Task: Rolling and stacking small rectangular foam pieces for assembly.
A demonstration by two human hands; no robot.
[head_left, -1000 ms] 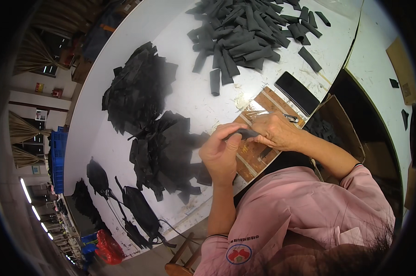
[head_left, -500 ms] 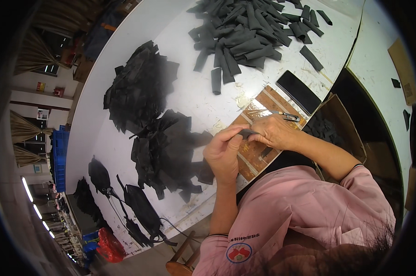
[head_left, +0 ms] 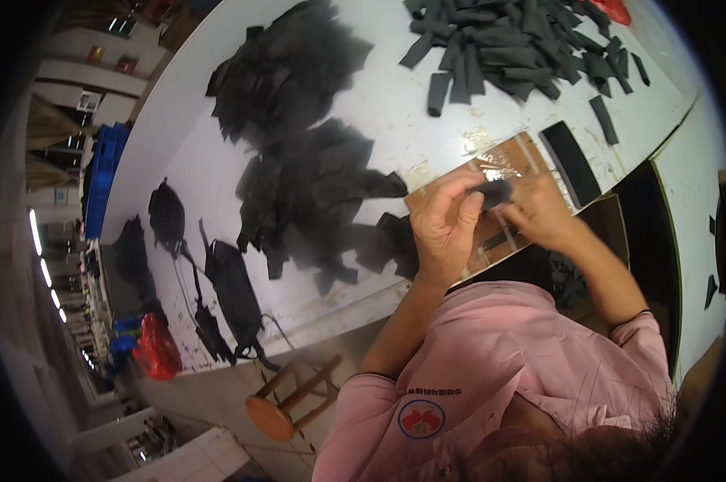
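Between my two hands, above a wood-patterned board (head_left: 526, 153), is a small dark grey fabric piece (head_left: 494, 191). My left hand (head_left: 443, 229) pinches its left end between thumb and fingers. At the other end, my right hand (head_left: 546, 210) is closed on it, its fingers bent and slightly blurred. A loose pile of black cut fabric pieces (head_left: 307, 201) lies left of my left hand. Farther off on the table is a heap of dark grey rolled or tube-shaped fabric pieces (head_left: 507, 56). Thread snips do not show in the present view.
A dark phone-like slab (head_left: 572, 165) lies right of the board. Another black fabric pile (head_left: 291, 68) sits far left, with black pouches and cords (head_left: 233, 277) nearer. A red plastic bag (head_left: 157, 347), wooden stool (head_left: 271, 418) and open carton (head_left: 608, 229) stand around the table (head_left: 415, 149).
The view has shifted, so the table contents sit higher in the picture. The fabric piece is turned more upward between my hands. The snips beside my right hand have gone from sight.
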